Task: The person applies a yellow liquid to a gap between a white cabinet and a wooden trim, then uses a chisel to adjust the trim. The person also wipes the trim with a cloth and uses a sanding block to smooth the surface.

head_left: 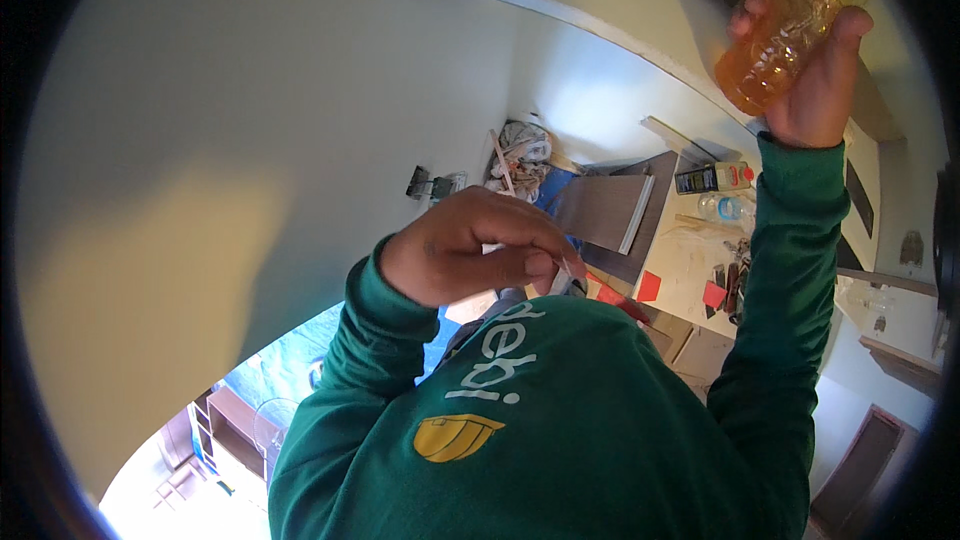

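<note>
Well, the right hand [815,85] grips one bottle [778,38] (orange).

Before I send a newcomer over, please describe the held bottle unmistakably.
Start from the green sweatshirt and follow its right sleeve up to the raised right hand. The bottle there is see-through orange, unlike the clear bottle below.

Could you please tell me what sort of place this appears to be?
Probably a room being renovated or fitted out: blue sheeting shows at lower left, a brown panel lies near the middle, and a pale worktop holds bottles and what look like hand tools.
</note>
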The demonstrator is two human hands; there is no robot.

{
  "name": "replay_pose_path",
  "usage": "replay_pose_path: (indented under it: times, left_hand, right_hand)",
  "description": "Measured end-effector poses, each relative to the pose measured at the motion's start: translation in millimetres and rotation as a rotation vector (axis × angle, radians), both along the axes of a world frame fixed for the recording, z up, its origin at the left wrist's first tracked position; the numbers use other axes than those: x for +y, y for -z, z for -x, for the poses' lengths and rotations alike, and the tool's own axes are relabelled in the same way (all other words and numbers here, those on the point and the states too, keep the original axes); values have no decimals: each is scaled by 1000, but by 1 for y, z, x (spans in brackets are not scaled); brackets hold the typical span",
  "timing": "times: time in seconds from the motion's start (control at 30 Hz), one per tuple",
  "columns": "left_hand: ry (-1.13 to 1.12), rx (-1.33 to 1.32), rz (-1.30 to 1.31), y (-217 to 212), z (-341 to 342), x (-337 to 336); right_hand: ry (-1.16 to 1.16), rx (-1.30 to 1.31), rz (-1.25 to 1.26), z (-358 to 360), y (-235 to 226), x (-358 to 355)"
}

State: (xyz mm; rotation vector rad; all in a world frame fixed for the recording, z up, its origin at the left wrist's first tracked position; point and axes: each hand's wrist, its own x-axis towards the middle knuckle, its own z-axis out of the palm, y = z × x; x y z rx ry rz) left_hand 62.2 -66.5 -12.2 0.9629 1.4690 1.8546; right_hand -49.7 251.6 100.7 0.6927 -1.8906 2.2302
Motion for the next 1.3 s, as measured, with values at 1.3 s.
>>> replay_pose_path:
  times: [1.3]
  left_hand:
    - [-693,136,721,221,-62,20]
  right_hand:
    - [-120,-19,-17,18,7,10]
